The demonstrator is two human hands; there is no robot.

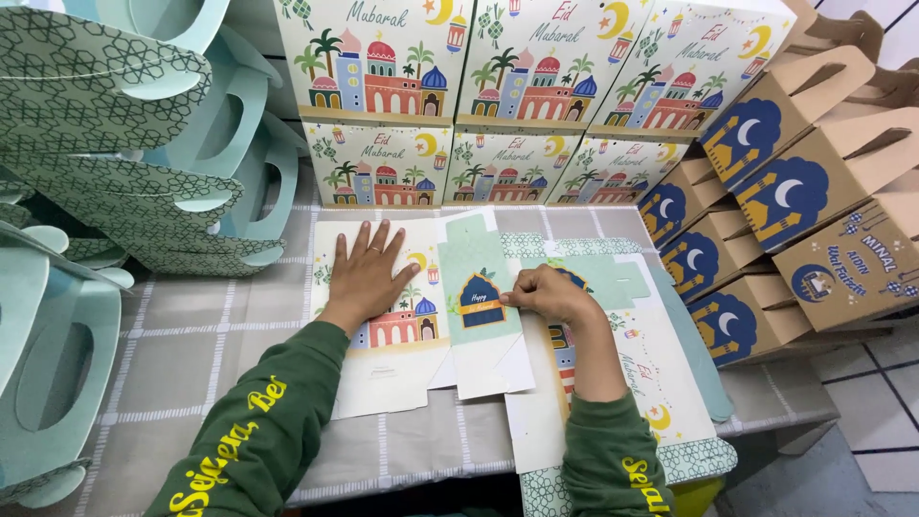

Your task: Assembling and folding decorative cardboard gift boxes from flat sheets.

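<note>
Flat box blank (479, 325), long axis sideways, hands pressing

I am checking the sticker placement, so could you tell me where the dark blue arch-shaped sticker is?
In the head view, the dark blue sticker lies on the flat box blank's green panel, between the left hand and right hand.

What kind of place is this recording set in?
Probably a small packaging workshop for folding gift boxes. Assembled illustrated boxes are stacked behind, brown handled boxes are piled to one side, and both hands, left and right, press a flat box blank on the table.
</note>
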